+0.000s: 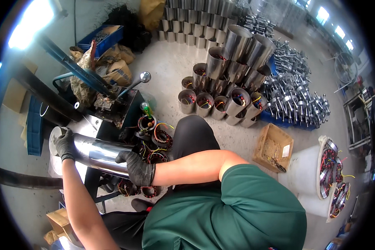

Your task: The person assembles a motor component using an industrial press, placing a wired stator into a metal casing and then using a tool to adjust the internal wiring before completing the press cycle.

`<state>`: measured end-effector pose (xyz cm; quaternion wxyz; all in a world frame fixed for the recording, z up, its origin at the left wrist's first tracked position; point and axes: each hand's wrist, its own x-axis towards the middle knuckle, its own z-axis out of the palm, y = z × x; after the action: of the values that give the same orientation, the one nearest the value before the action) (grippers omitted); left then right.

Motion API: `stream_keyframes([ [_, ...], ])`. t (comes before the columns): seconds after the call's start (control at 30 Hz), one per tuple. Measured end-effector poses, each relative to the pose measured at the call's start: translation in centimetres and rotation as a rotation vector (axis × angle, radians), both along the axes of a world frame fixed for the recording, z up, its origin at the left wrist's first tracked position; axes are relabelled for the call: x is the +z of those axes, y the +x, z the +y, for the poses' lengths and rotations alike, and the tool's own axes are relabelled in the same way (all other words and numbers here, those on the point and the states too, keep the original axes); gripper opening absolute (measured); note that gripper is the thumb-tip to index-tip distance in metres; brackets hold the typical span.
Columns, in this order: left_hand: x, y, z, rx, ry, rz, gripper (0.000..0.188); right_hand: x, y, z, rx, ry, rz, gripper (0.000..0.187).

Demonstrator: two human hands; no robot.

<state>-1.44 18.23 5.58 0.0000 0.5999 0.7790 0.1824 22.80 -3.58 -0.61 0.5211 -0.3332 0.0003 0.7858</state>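
Note:
A shiny steel cylinder [106, 153] lies on its side over the bench at my left. My left hand [65, 145], in a dark glove, has its fingers closed at the cylinder's far-left end, beside a pale round disc [54, 139]. Around the other end of the cylinder, near my knees, wraps my right hand [137, 167], gloved too. Several copper-wound stators [162, 138] with coloured wires sit on the floor just beyond that end. The inside of the cylinder is hidden.
A machine with a ball-ended lever [145, 77] stands ahead on the left. Steel cylinders [221, 62] are stacked in front, some with wound stators inside. Right of them lie piled metal shafts with rotors [293, 98]. A cardboard box [274, 148] and a white bin [300, 166] stand at my right.

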Motion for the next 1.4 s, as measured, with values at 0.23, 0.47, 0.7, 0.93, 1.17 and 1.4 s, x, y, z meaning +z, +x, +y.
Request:
stream_keyframes([
  [0.23, -0.2, -1.1, -0.2, 0.064, -0.075, 0.043, 0.078, 4.4, 4.0, -4.8, -0.011, 0.048, -0.020, 0.022],
  [0.47, -3.6, -5.1, 2.1, 0.055, -0.008, -0.173, 0.088, -0.3, 12.9, 2.7, 0.575, 0.519, -0.521, 0.020],
  [0.7, -2.8, -1.1, 1.3, 0.017, 0.008, -0.347, 0.069, -5.9, 36.1, 11.5, 0.925, 0.214, -1.284, 0.030],
  [0.93, -0.4, -3.2, -2.4, 0.174, 0.127, -0.233, 0.059, -8.3, 42.8, 11.4, 0.773, -0.107, -2.064, 0.039],
  [1.17, -0.3, -6.3, -2.7, 0.224, 0.039, -0.234, 0.061, -13.3, 46.1, 11.4, 0.751, -0.132, -2.115, 0.048],
  [1.4, -1.5, -3.0, -1.4, 0.099, 0.153, -0.273, 0.076, -13.7, 48.2, 10.8, 0.893, -0.070, -2.264, 0.069],
])
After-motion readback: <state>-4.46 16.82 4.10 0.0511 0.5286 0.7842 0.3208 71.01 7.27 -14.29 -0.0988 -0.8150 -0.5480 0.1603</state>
